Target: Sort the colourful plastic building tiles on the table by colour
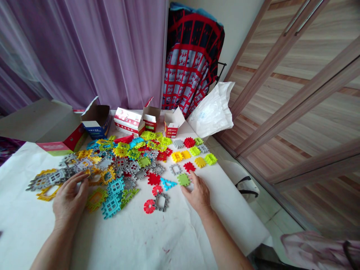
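Note:
My left hand (70,197) rests at the left side of a heap of plastic interlocking building pieces (123,165), its thumb and fingers apart beside yellow frame pieces (97,177). Grey window-shaped pieces (52,178) lie beyond it. On the right, my right hand (199,193) has its fingers spread at the edge of a flat green square piece (183,179); its fingertips seem to touch that edge. A red square piece (189,167) lies just past the index finger. Between the hands are blue window pieces (111,205), a grey frame (161,202) and red round pieces (149,206).
Small groups of red, yellow, green and grey square pieces (200,162) lie along the table's right side. Open cardboard boxes (97,122) line the back, with a large open box (59,144) at left. A white plastic bag (212,112) stands at the back right corner.

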The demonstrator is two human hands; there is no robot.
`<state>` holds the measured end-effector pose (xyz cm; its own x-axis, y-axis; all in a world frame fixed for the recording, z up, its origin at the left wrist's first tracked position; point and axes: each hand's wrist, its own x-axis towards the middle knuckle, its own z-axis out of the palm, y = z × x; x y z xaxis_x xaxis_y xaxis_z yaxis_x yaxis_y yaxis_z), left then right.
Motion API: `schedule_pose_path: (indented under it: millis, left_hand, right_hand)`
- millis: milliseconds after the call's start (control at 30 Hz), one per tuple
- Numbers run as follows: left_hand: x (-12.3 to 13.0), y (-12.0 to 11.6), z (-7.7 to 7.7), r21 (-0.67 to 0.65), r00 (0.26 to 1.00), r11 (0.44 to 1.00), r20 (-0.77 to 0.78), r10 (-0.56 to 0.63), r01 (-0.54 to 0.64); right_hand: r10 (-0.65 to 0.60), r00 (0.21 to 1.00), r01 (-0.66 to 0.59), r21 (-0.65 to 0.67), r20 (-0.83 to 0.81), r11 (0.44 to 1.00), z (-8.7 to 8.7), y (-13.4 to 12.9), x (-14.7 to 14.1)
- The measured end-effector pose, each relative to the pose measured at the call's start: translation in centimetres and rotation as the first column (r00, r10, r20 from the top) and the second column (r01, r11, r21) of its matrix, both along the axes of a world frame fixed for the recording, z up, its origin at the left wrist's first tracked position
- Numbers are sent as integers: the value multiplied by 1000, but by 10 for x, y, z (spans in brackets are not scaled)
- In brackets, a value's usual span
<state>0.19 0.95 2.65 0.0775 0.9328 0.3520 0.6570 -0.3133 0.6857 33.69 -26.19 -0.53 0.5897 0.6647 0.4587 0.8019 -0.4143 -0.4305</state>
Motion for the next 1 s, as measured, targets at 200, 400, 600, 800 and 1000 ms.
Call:
schedule_pose_path:
  millis: [200, 400, 600, 800, 1000]
  left_hand:
    - [1, -3, 3, -18, 1000, 1000, -8, -2, 2]
    - [3, -1, 5, -50, 999, 999, -35, 16, -18]
    - [4, 0, 7, -66, 998, 997, -55, 26, -30]
    - [2, -1, 6, -92, 998, 995, -53, 34, -38]
    - [1, -2, 4, -72, 999, 997, -30, 39, -41]
  right_hand:
    - [-86, 996, 87, 91, -18, 992, -4, -20, 20]
    - [-190, 980, 197, 109, -65, 974, -10, -54, 83]
    - [-269, 958, 277, 78, -97, 958, -13, -62, 125]
    - [-305, 947, 311, 55, -100, 949, -13, -62, 137]
    - [-312, 942, 317, 26, -122, 948, -12, -64, 147]
